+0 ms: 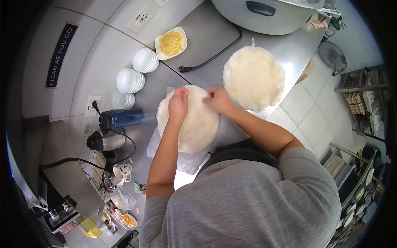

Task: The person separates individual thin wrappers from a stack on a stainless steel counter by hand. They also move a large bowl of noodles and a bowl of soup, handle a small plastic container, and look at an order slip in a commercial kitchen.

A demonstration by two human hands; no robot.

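Note:
A round, pale flatbread or dough sheet (pixel 198 130) lies before me at the steel counter's front, on a clear plastic bag (pixel 158 148). It seems to top a stack, though the layers underneath are hidden. Near its far left edge, my left hand (pixel 179 104) has thumb and fingers pinched together on the sheet. My right hand (pixel 220 100) pinches the far right edge, its fingertips partly hidden. To the right, a second pale round (pixel 254 77) rests on plastic, apart from both hands.
Along the wall stand stacked white bowls (pixel 130 80), a dish of yellow strips (pixel 171 42) and a blue bottle (pixel 127 118). A black power cord (pixel 214 58) crosses the steel counter behind the rounds. A large grey cooker (pixel 266 18) stands at the back.

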